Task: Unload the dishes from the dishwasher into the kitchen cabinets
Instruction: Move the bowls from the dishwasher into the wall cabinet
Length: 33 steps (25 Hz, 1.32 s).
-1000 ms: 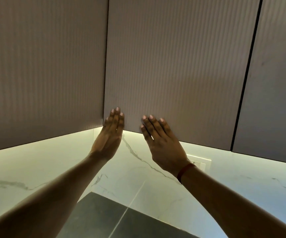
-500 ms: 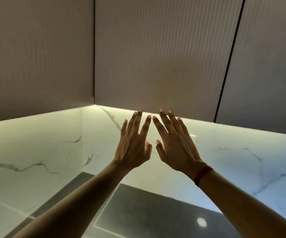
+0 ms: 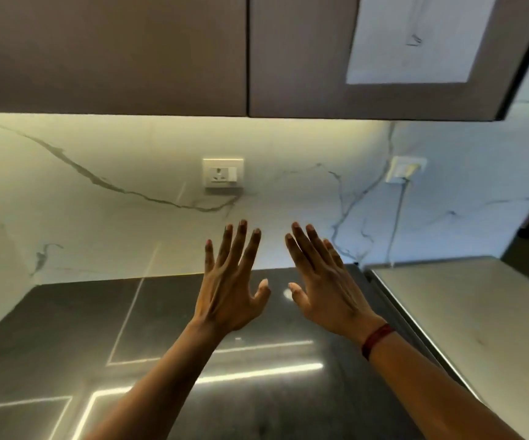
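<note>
Dark glossy countertop [image 3: 66, 328] — seemingly bare, reflecting lights.

The view dropped from the cabinet doors [image 3: 107, 52] toward the dark bench [image 3: 66, 338]. The left hand [image 3: 229, 290] and right hand [image 3: 326, 287] came off the door, spread apart, and a wall socket [image 3: 223, 173] came into sight.

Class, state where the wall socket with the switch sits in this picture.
In the head view, the wall socket sits on the marble backsplash, left of centre, below the upper cabinets and above the left hand.
</note>
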Tool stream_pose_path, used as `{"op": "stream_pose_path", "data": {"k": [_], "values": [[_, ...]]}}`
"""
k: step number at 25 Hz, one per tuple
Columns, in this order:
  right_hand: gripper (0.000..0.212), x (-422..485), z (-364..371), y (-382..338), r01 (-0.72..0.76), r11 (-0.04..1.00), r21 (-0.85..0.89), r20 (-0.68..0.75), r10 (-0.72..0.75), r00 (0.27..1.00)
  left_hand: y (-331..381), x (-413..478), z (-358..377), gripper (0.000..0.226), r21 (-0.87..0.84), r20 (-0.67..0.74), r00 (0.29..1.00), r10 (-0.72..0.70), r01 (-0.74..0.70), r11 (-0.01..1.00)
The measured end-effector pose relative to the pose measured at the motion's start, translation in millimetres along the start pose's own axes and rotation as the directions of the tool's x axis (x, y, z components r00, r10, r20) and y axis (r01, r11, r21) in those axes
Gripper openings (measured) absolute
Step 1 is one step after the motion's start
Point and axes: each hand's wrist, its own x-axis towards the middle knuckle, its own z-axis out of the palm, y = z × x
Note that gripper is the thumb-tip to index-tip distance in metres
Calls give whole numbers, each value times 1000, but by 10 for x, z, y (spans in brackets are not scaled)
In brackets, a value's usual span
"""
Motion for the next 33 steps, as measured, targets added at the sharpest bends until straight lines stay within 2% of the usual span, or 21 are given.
{"op": "stream_pose_path", "data": {"k": [8, 14, 19, 21, 29, 33], "values": [[97, -1948, -210, 334, -268, 963, 6, 165, 263, 950, 1319, -969, 472, 93, -77, 204, 979, -11, 27, 997], [92, -3601, -466, 388, -365, 929, 62, 259, 338, 905, 2678, -1992, 643, 94, -138, 356, 934, 9, 43, 989], [83, -4819, -644, 245, -454, 880, 137, 341, 389, 856, 3480, -2742, 544, 91, -112, 422, 906, -34, 89, 990], [87, -5284, -740, 155, -485, 859, 162, 365, 405, 839, 3755, -3062, 477, 92, -129, 445, 894, -41, 109, 986], [90, -6459, -1219, -240, -602, 776, 186, 414, 494, 765, 4687, -4035, 178, 100, -173, 609, 793, -24, 162, 972], [83, -6933, -1521, -417, -592, 797, 124, 459, 483, 746, 5006, -4455, -14, 100, -186, 605, 794, -50, 202, 962]]}}
